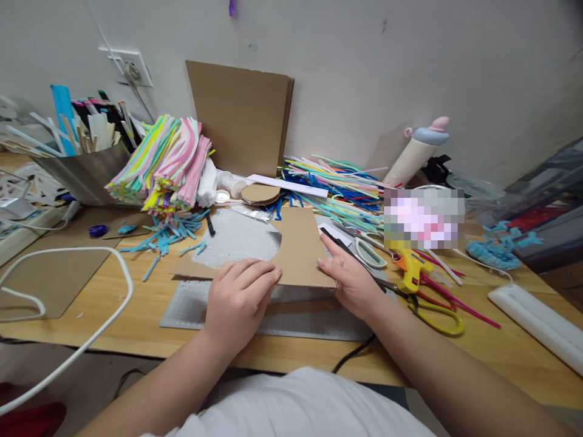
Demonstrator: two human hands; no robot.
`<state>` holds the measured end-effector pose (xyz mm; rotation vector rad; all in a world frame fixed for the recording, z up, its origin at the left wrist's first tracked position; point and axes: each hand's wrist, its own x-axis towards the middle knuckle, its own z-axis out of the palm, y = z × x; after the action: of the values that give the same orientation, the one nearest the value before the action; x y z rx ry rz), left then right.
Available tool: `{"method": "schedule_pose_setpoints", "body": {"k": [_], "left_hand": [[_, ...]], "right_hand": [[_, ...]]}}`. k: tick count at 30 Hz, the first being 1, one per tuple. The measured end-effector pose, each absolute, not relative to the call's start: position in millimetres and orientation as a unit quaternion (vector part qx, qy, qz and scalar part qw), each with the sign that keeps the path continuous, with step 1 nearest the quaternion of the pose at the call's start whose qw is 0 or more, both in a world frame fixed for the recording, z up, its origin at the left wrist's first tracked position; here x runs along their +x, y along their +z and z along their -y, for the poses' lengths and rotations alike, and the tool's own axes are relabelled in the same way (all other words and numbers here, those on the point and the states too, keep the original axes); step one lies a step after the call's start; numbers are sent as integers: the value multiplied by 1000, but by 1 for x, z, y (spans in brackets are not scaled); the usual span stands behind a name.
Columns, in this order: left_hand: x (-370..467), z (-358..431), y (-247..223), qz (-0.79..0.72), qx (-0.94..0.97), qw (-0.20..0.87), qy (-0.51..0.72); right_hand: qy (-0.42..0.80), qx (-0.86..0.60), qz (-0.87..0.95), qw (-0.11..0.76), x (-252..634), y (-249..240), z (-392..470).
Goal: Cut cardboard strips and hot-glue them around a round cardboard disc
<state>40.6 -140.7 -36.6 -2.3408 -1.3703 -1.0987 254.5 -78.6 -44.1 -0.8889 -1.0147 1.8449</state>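
A piece of brown cardboard [300, 249] with a curved cut-out on its left side is held between my hands, slightly above the grey cutting mat [273, 328]. My left hand [241, 291] is closed on its near left edge, with the thumb hidden. My right hand [348, 273] grips its right edge, fingers partly underneath. A narrow strip of the cardboard reaches out to the left past my left hand. Just right of my right hand lie scissors with pale handles [370, 252], a yellow glue gun [412, 270] and yellow-handled scissors [444, 318].
Bundled pastel pipe cleaners [177, 158] stand beside a metal holder [86, 176] of sticks. Loose pipe cleaners [337, 176] and cardboard sheets [241, 115] are along the wall. Short blue pieces [177, 233] lie left of the mat. A white cable [130, 285] loops at left; a white bar [532, 321] lies right.
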Motion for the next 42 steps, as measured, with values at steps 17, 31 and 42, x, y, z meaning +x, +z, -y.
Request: {"method": "schedule_pose_setpoints", "body": {"k": [17,31,42], "left_hand": [[85,146,-38,490,-496,-488,-526],[84,131,-30,370,-455,-668,-459],[91,136,-35,293,-452,-721,-437]], "right_hand": [[713,-285,440,467,247,-39,93],[724,-316,452,414,252,-41,99],[734,-324,429,416,248,-44,111]]}}
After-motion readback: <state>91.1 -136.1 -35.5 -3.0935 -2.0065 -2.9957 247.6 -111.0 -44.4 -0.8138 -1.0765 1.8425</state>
